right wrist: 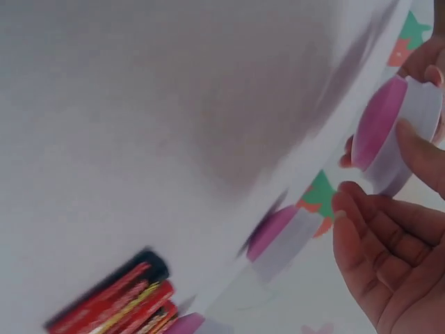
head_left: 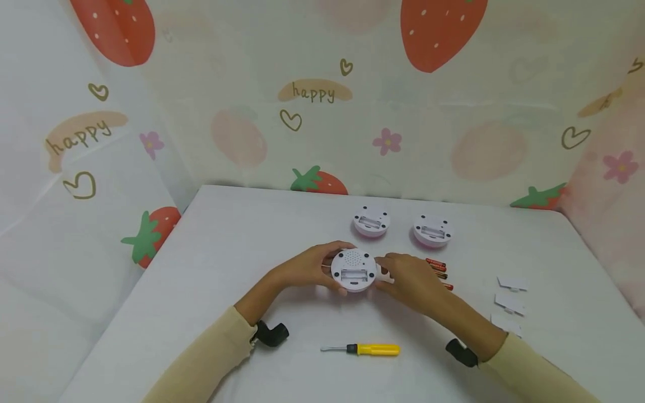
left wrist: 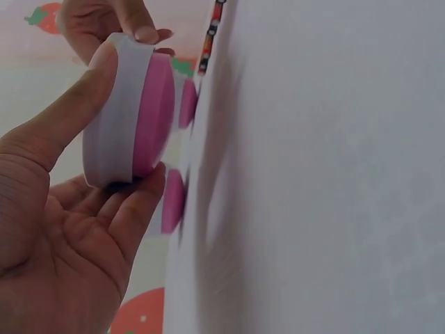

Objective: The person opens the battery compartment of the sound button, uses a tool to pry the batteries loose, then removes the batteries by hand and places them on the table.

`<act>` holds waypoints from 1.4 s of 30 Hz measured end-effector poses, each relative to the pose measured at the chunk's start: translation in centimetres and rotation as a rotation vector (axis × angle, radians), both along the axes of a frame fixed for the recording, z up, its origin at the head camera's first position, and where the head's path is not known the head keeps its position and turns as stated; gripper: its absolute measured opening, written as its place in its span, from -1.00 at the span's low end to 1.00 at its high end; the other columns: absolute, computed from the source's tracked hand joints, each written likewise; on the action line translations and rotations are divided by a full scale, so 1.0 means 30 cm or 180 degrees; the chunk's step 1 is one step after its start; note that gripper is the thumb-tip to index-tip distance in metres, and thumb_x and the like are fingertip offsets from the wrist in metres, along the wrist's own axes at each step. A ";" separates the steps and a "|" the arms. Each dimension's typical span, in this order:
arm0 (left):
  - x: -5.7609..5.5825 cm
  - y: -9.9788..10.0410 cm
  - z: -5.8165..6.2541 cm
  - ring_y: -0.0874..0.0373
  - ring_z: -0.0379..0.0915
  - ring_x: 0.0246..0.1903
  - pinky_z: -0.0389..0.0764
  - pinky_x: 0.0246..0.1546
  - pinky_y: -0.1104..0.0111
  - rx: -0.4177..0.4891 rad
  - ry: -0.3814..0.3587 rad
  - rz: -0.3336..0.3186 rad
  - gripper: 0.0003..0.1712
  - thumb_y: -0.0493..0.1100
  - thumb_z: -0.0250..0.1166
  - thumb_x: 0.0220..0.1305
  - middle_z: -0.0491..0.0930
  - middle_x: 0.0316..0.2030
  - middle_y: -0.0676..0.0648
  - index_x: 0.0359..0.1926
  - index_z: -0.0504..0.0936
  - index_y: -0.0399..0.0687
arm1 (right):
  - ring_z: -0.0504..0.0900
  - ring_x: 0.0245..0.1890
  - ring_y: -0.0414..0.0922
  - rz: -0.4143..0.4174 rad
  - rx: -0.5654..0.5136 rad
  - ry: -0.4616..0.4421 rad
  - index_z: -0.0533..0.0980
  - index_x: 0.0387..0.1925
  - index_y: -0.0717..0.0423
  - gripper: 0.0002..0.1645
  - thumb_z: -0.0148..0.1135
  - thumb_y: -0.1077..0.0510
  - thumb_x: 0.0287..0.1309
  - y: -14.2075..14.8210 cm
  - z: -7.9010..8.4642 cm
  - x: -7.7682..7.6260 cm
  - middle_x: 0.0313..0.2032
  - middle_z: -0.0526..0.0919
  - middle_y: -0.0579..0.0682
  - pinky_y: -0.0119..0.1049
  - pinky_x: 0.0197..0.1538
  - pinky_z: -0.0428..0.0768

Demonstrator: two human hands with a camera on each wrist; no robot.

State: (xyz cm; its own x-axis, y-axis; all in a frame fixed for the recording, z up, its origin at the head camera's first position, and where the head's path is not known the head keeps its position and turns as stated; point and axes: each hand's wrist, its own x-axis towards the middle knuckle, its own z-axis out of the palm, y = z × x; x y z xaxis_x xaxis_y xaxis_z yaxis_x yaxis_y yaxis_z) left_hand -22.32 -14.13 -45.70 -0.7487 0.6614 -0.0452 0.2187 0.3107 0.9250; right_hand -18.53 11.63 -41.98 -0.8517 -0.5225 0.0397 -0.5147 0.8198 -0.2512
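Note:
In the head view, a round white device (head_left: 354,260) is held above the table, its underside turned up. Speaker holes, small dark feet and an uncovered battery compartment show on it. The left wrist view shows its pink domed part (left wrist: 154,115) on the other side. My left hand (head_left: 312,267) grips it from the left, thumb on the near edge and fingers around the far edge. On the right edge, my right hand (head_left: 410,280) holds it between thumb and fingers. Red-and-black batteries (head_left: 437,268) lie beyond the right hand, partly hidden by it.
Two similar devices, one left (head_left: 370,221) and one right (head_left: 433,230), sit upside down at the back. White battery covers (head_left: 510,305) lie at the right. A yellow-handled screwdriver (head_left: 375,350) lies near the front. A strawberry-print cloth (head_left: 322,140) hangs behind the white table (head_left: 242,224).

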 end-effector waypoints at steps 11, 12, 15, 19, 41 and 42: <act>-0.066 -0.082 0.016 0.04 0.50 0.18 0.58 0.18 0.30 0.0093 0.0129 0.0278 0.05 -0.26 0.64 -0.03 0.46 0.29 -0.10 0.47 0.30 -0.05 | 0.56 -0.40 -0.14 -0.0118 -0.0236 0.0007 0.64 0.12 0.18 -0.46 0.52 0.05 0.14 -0.097 -0.002 -0.068 -0.35 0.68 -0.07 -0.34 -0.33 0.61; -0.076 -0.089 0.015 0.04 0.50 0.19 0.58 0.18 0.30 0.0101 0.0142 0.0299 0.05 -0.27 0.64 -0.03 0.45 0.30 -0.10 0.47 0.30 -0.06 | 0.56 -0.41 -0.14 -0.0139 -0.0273 -0.0026 0.63 0.12 0.19 -0.46 0.52 0.05 0.14 -0.105 -0.004 -0.075 -0.36 0.68 -0.07 -0.34 -0.34 0.60; -0.107 -0.110 0.015 0.05 0.49 0.20 0.57 0.18 0.30 0.0119 0.0163 0.0372 0.04 -0.30 0.62 -0.01 0.44 0.32 -0.09 0.47 0.30 -0.07 | 0.54 -0.44 -0.15 -0.0199 -0.0372 -0.0127 0.62 0.14 0.19 -0.46 0.50 0.07 0.16 -0.131 -0.006 -0.095 -0.35 0.67 -0.07 -0.35 -0.38 0.57; -0.149 -0.139 0.021 0.05 0.47 0.22 0.57 0.19 0.31 0.0156 0.0161 0.0481 0.04 -0.33 0.61 0.00 0.43 0.34 -0.09 0.48 0.29 -0.08 | 0.53 -0.44 -0.14 -0.0228 -0.0437 -0.0270 0.54 0.25 0.21 -0.37 0.45 0.04 0.22 -0.164 -0.003 -0.124 -0.30 0.67 -0.05 -0.37 -0.40 0.54; -0.277 -0.231 -0.043 -0.01 0.41 0.30 0.46 0.28 0.22 0.0029 0.0136 0.0999 0.02 -0.31 0.57 0.07 0.42 0.36 -0.19 0.51 0.25 -0.13 | 0.57 -0.41 -0.14 -0.0089 -0.0535 -0.0772 0.42 0.28 0.33 -0.28 0.42 0.00 0.25 -0.305 -0.042 -0.231 -0.35 0.67 0.00 -0.35 -0.39 0.55; -0.279 -0.232 -0.044 -0.02 0.40 0.30 0.45 0.30 0.21 0.0042 0.0126 0.1010 0.02 -0.30 0.57 0.08 0.42 0.36 -0.20 0.51 0.25 -0.13 | 0.57 -0.42 -0.14 -0.0091 -0.0540 -0.0779 0.44 0.24 0.32 -0.32 0.42 0.01 0.25 -0.308 -0.043 -0.232 -0.37 0.66 -0.01 -0.36 -0.40 0.54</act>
